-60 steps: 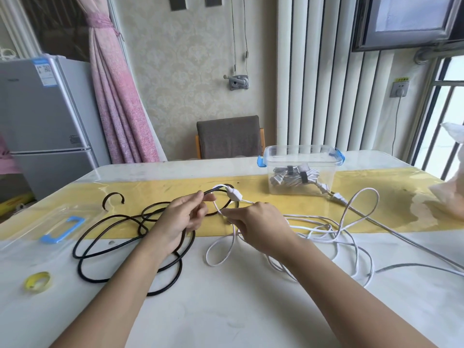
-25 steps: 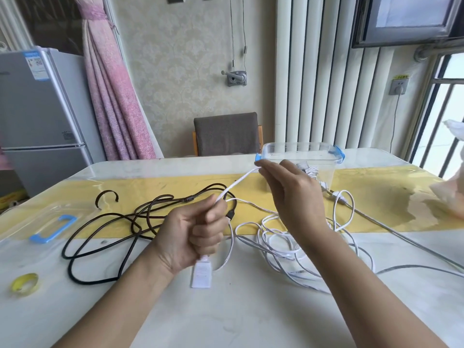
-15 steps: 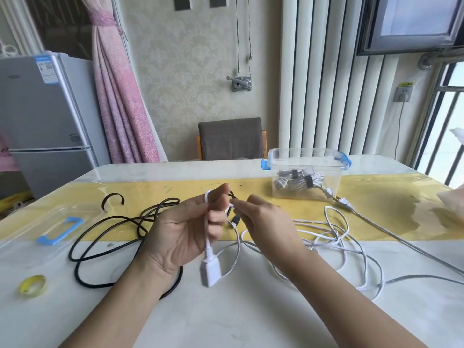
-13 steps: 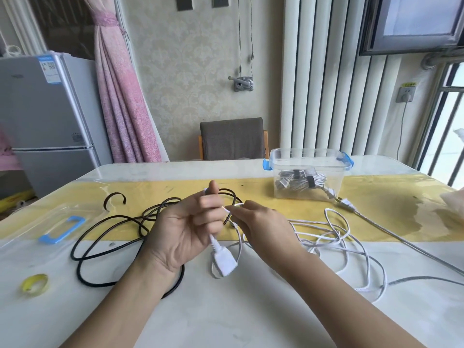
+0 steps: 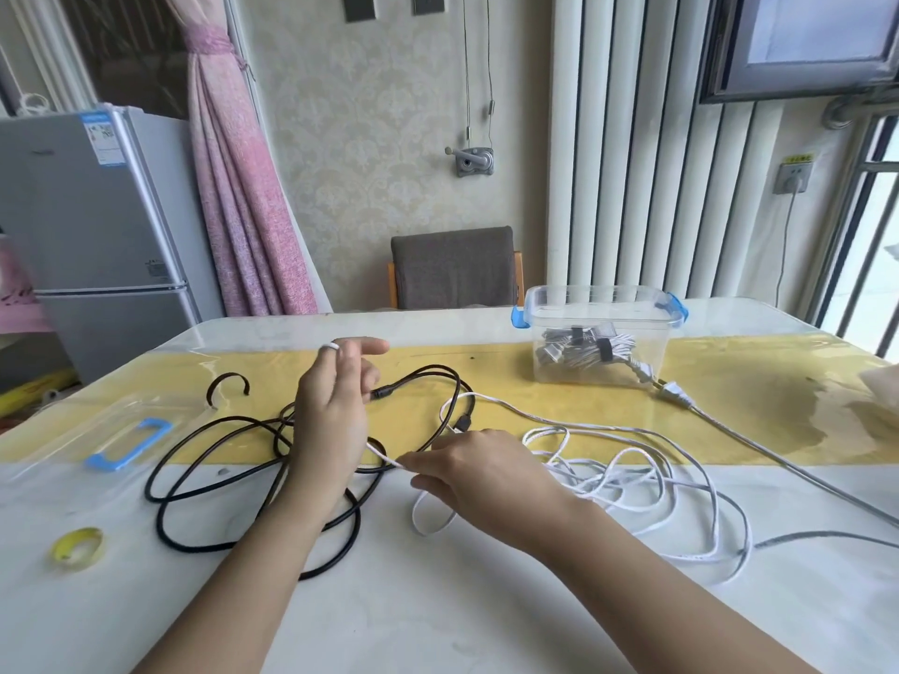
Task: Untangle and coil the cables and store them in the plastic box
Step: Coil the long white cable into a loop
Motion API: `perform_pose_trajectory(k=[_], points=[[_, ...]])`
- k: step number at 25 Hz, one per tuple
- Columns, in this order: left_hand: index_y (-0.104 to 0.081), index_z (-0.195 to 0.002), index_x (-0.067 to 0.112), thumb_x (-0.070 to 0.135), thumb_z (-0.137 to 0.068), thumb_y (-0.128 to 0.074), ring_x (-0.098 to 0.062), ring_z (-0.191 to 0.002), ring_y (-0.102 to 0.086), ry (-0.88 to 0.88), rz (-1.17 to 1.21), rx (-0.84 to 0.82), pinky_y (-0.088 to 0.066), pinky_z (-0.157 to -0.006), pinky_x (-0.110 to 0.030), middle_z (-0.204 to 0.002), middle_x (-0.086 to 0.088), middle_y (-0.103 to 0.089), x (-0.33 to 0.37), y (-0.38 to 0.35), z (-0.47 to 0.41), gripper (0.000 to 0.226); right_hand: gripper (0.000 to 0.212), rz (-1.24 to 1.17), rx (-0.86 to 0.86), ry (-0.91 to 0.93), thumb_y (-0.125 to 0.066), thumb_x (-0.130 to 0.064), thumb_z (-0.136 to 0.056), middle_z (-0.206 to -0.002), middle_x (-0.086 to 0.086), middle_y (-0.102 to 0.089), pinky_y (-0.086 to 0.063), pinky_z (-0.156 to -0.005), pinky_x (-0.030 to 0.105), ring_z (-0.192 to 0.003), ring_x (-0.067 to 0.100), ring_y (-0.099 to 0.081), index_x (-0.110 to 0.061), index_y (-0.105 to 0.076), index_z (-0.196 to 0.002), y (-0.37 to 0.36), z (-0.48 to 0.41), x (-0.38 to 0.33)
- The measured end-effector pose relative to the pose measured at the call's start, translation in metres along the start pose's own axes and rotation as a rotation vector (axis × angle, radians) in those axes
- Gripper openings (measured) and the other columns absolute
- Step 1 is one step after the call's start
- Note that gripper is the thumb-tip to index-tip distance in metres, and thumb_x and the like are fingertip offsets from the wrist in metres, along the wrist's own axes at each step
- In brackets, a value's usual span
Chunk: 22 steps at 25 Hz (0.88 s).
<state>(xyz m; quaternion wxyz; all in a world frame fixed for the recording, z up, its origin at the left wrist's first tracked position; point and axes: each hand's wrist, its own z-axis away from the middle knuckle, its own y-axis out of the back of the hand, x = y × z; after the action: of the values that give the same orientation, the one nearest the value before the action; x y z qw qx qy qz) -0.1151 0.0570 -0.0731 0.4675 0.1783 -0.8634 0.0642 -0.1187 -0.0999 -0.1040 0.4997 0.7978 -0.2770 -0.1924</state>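
Low, right hand (image 5: 486, 471) pinches white cable (image 5: 430, 532)

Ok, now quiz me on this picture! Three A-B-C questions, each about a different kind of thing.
1. The plastic box is: A shut; B open, with coiled cables inside; C open and empty.
2. The lid lies: A on the box; B on the chair; C on the table, at the left.
3. The fingers of the right hand pinch: A a black cable; B a white cable; C a red cable.
Answers: 1 B, no lid on it, bundles show through its wall. 2 C, it lies flat there. 3 B, white runs out from the pinch.
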Motion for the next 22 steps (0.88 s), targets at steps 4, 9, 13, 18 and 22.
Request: perform_pose_trajectory(k=[4,9,13,18,22], points=[[-0.056,-0.094,0.013,0.026,-0.099,-0.029,-0.011,-0.076,-0.059,-0.276,-0.426,0.186,-0.047,-0.071,-0.03,-0.091,0.005,-0.058,-0.007,0.014,-0.004,0.031,0.024,-0.025,0.102,0.109,-0.046,-0.029,-0.093,-0.067,0.003,-0.062,-0.043,-0.047,0.031,-0.061,0.031,-0.056,-0.021,-0.068,-0.097,0.005,-0.001,-0.005],[-0.058,-0.092,0.009,0.015,-0.101,-0.034,-0.025,-0.067,-0.053,-0.233,-0.635,0.031,-0.04,-0.062,-0.033,-0.075,0.003,-0.052,-0.019,0.017,-0.01,0.026,0.032,0.052,0.326,0.076,-0.039,-0.035,-0.093,-0.059,-0.004,-0.053,-0.032,-0.038,0.025,-0.049,0.024,-0.05,-0.025,-0.068,-0.088,0.026,0.004,0.001],[-0.058,-0.083,0.017,0.022,-0.102,-0.034,-0.012,-0.054,-0.052,-0.089,-0.558,-0.248,-0.042,-0.058,-0.031,-0.057,0.002,-0.056,-0.016,0.011,-0.005,0.031,0.026,0.017,0.532,0.076,-0.05,-0.035,-0.092,-0.063,-0.002,-0.055,-0.038,-0.037,0.026,-0.047,0.023,-0.049,-0.023,-0.073,-0.092,0.044,0.009,0.011],[-0.064,-0.069,0.009,0.045,-0.093,-0.033,-0.009,-0.03,-0.026,0.34,-0.079,-0.708,-0.02,-0.034,-0.018,-0.038,-0.004,-0.037,0.005,0.004,0.007,0.053,0.023,0.008,0.702,-0.014,-0.055,-0.031,-0.092,-0.071,0.0,-0.057,-0.044,-0.04,0.03,-0.052,0.02,-0.055,-0.019,-0.074,-0.098,0.054,0.013,0.026],[-0.066,-0.068,0.016,0.067,-0.081,-0.044,-0.002,-0.026,-0.017,0.681,0.351,-1.098,-0.01,-0.033,-0.015,-0.033,0.005,-0.033,0.006,0.007,0.007,0.057,0.02,0.05,0.75,-0.138,-0.06,-0.017,-0.09,-0.079,0.0,-0.06,-0.046,-0.046,0.03,-0.06,0.022,-0.058,-0.02,-0.072,-0.105,0.05,0.014,0.038]])
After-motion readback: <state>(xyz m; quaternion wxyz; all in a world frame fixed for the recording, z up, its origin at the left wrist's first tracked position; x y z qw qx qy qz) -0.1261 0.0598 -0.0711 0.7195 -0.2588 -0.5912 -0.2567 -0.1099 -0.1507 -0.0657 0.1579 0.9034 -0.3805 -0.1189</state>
